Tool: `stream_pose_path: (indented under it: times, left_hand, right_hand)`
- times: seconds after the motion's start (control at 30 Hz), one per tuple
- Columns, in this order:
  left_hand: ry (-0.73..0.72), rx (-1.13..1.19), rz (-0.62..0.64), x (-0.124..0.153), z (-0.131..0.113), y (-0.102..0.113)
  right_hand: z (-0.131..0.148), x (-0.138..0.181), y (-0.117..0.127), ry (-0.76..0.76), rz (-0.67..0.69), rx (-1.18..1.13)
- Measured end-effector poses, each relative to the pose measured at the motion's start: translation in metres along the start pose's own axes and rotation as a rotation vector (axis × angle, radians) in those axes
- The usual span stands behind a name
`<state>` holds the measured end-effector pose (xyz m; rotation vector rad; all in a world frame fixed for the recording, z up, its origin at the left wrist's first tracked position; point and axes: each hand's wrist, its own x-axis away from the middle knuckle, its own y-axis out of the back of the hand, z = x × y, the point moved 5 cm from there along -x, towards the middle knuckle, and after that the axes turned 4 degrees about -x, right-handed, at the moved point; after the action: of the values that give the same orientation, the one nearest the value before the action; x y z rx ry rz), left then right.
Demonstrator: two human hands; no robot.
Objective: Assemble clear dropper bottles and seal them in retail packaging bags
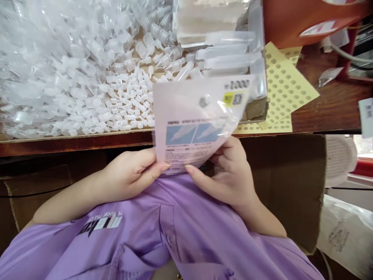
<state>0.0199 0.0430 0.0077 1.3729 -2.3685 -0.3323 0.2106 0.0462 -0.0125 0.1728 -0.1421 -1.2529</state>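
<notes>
A printed packet (189, 101) is pinched along its lower edge by the left hand (131, 173) and right hand (231, 177), both nearly closed. Beyond the left lie heaped white nozzles (125, 103); beyond the right, yellow sheets (287, 83) on the tabletop (335, 111).

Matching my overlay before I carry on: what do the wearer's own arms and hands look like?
The left hand and right hand are ungloved. Both forearms are bare below the short sleeves of a purple shirt, which carries black-and-white lettering on the wearer's left side.
</notes>
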Motion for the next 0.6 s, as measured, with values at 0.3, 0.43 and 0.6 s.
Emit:
stream_pose_path:
  times: [0.3,0.43,0.6]
  left_hand:
    - [-0.021,0.16,0.042,0.002,0.004,0.002]
    - [0.05,0.314,0.1,0.005,0.008,0.003]
    - [0.119,0.502,0.141,0.006,0.01,0.005]
  right_hand:
    - [0.005,-0.004,-0.001,-0.038,0.053,0.058]
    - [0.005,-0.006,-0.001,-0.082,0.089,-0.043]
    - [0.007,-0.01,-0.003,-0.084,0.147,-0.215]
